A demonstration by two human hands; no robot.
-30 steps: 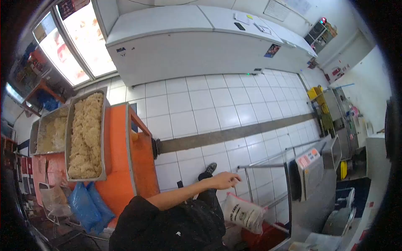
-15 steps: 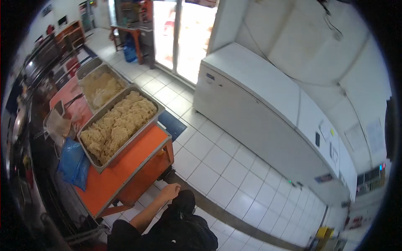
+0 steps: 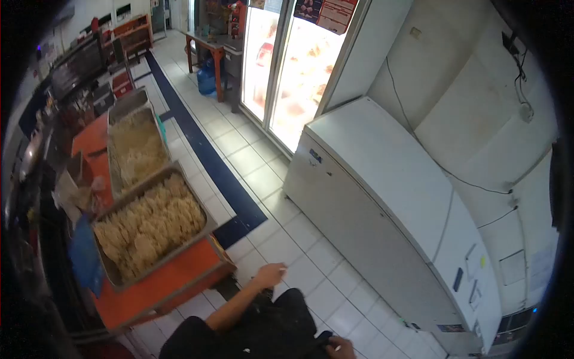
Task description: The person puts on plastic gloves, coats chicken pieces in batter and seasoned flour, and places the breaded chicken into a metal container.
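Observation:
My left hand [image 3: 270, 275] hangs out in front of my body, just right of the orange table's near corner. Its fingers are loosely bent, with no object seen in them. At the bottom edge, my right hand [image 3: 341, 347] is partly cut off, its fingers curled beside something dark that I cannot make out. The orange table [image 3: 170, 281] bears a deep metal tray of pale, lumpy food [image 3: 149, 224]. Behind it stands another metal tray with pale contents [image 3: 139, 146]. A blue plastic bag [image 3: 85, 254] lies at the left of the near tray.
A long white chest freezer [image 3: 365, 197] runs along the right. Lit glass-door coolers [image 3: 305, 66] stand ahead, with a small table [image 3: 206, 45] and a blue water bottle [image 3: 206, 78] to their left. Dark kitchen equipment [image 3: 72, 72] lines the left side.
The view has swung left, from the metal table and white bag toward the trays and coolers. The near tray now appears closer to my left hand. My right hand has come into view at the bottom.

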